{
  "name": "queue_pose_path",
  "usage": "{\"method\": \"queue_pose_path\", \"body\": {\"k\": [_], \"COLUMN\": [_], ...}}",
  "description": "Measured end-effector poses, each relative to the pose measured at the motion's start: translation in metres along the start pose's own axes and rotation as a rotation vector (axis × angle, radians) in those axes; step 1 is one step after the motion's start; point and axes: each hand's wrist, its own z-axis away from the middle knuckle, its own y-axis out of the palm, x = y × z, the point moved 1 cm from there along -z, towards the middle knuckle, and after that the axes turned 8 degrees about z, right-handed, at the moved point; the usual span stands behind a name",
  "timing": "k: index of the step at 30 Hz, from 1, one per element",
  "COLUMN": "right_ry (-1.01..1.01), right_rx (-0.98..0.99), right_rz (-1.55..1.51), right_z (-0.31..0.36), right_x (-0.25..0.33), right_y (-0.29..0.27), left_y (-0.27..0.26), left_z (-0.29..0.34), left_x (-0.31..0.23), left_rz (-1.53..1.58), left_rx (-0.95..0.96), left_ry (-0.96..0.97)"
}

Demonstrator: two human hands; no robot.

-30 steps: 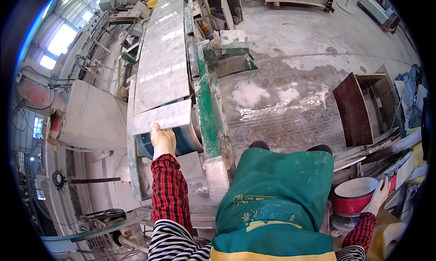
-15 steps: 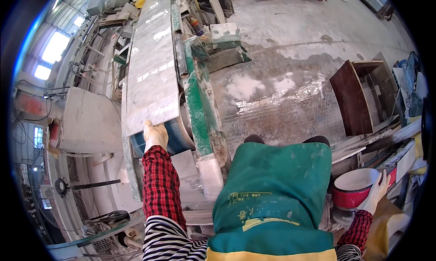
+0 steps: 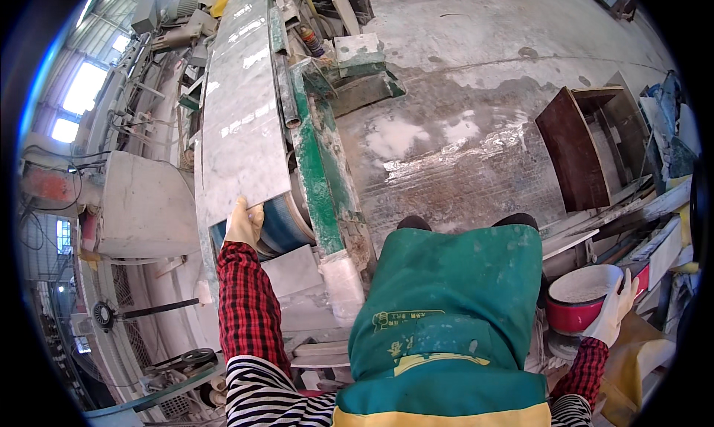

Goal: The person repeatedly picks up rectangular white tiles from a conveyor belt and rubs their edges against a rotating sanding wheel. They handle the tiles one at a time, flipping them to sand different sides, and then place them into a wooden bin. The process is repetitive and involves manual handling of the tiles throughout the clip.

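Note:
My left hand [image 3: 243, 225], in a pale glove, grips the near end of a long grey-white stone slab [image 3: 242, 141]. Part of its fingers is hidden at the slab's edge. The slab lies flat and wet-looking on a conveyor, and a blue roller or belt end [image 3: 281, 226] shows under its near edge. On the far right my right hand [image 3: 613, 310], also gloved, rests against the rim of a red round pan-like container [image 3: 569, 315] with a whitish inside. Its fingers are stretched out and apart.
A green metal rail [image 3: 316, 170] runs along the conveyor's right side. On the wet floor [image 3: 461, 167] a dark red open box [image 3: 573, 152] stands at the right, near stacked boards. My green apron [image 3: 454, 301] fills the lower middle. A machine housing [image 3: 141, 204] stands left.
My left hand has shifted slightly left and stays at the slab's end. The view has moved a little. My right hand remains at the red container's rim.

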Motion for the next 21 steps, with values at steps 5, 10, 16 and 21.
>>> {"method": "queue_pose_path", "body": {"k": [5, 10, 16, 21], "right_ry": [0.039, -0.061, 0.188, 0.093], "right_rx": [0.006, -0.203, -0.130, -0.211], "right_rz": [-0.042, -0.127, -0.067, 0.019], "right_z": [0.008, -0.016, -0.083, -0.087], "right_x": [0.012, -0.005, -0.069, -0.086], "right_y": [-0.011, -0.022, -0.011, 0.023], "left_y": [-0.033, -0.073, 0.100, 0.179], "left_z": [-0.013, -0.046, 0.059, 0.061], "left_x": [0.001, -0.025, -0.043, 0.030], "left_rz": [-1.109, -1.831, -1.465, -1.315], "left_rx": [0.266, 0.287, 0.108, 0.585], "left_ry": [0.767, 0.626, 0.312, 0.924]}}
